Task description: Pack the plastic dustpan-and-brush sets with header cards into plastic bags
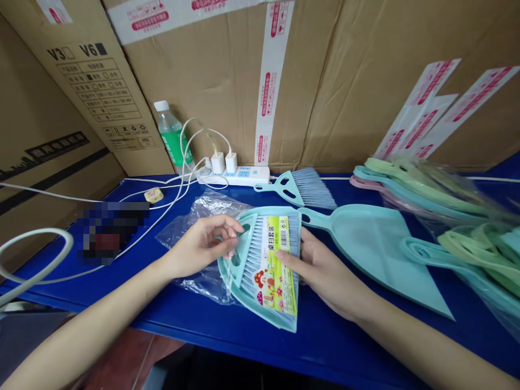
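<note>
A teal mini dustpan and brush set [247,260] with a colourful paper label [276,260] lies on the blue table [325,336]. My left hand [203,244] pinches its handle end, beside the mouth of a clear plastic bag [195,216]. My right hand [320,271] grips the set's right edge, thumb on the label. A loose teal brush [300,189] and a loose teal dustpan [374,249] lie just behind and to the right.
A stack of pastel dustpans in plastic [439,189] fills the right side. A power strip with chargers [235,174], white cables, a green-labelled bottle [173,135] and cardboard boxes [325,81] line the back. A blurred object [111,230] lies at left.
</note>
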{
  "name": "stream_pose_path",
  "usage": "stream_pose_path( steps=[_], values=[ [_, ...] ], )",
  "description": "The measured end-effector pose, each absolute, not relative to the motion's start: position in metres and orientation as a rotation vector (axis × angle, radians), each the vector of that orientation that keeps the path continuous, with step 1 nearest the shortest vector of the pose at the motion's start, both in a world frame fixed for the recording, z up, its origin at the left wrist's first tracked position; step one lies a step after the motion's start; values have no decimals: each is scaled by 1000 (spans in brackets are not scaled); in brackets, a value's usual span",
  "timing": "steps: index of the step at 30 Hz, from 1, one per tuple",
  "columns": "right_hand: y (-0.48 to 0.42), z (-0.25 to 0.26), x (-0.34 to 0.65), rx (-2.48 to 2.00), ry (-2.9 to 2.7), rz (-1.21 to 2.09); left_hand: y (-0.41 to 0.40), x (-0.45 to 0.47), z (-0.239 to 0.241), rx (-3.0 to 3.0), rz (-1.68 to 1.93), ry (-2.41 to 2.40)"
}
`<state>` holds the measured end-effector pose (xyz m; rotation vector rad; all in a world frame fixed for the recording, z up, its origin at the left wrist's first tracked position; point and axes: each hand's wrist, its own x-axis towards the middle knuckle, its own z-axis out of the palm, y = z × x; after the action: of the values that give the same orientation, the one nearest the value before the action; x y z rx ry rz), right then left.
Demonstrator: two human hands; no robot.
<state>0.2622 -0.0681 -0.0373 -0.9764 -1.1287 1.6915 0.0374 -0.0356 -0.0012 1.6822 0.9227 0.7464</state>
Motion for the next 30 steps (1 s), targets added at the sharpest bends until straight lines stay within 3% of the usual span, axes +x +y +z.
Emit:
stream_pose_path(
  steps=[11, 15, 19, 30],
  values=[
    [-68, -37, 265, -1020, -1121, 1715, -36, 36, 4, 1821, 782, 857],
    [-66, -33, 269, -1119, -1089, 1671, -18, 10, 15, 2170, 944, 1253],
    [-66, -27, 273, -1133, -1094, 1634, 3, -11, 13, 2082, 813, 1606],
    [-64, -28, 279, -1143, -1120, 1621, 2, 1, 8, 1747, 577, 1299]
  ],
)
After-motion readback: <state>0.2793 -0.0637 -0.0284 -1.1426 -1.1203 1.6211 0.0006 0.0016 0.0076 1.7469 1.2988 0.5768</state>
